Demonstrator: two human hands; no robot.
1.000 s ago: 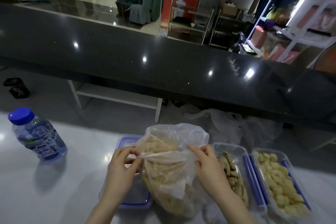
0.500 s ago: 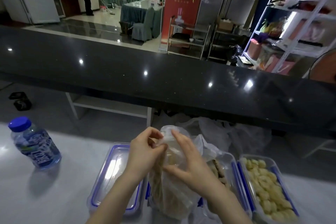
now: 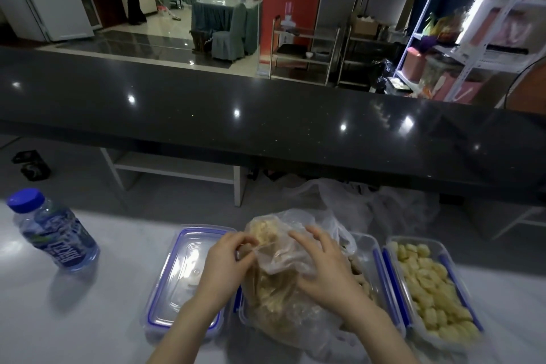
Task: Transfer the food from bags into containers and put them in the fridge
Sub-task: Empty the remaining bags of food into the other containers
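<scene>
A clear plastic bag (image 3: 277,289) of pale tan food sits on the white counter in front of me. My left hand (image 3: 227,263) pinches the bag's top edge on its left side. My right hand (image 3: 325,266) presses its spread fingers on the bag's right side. Left of the bag lies a clear container with a blue-rimmed lid (image 3: 183,278). Behind the bag, a container with brown pieces (image 3: 363,269) is partly hidden. At the right, an open container (image 3: 428,289) holds yellow chunks.
A blue-capped water bottle (image 3: 53,230) stands at the left on the white counter (image 3: 88,319). Crumpled empty bags (image 3: 369,204) lie beyond the containers. A dark raised counter (image 3: 266,115) runs across behind. A person mops far back.
The hands, close together at the bag's top half a second ago, have shifted: the left pinches the edge, the right lies spread on the side. The view has tilted up slightly.
</scene>
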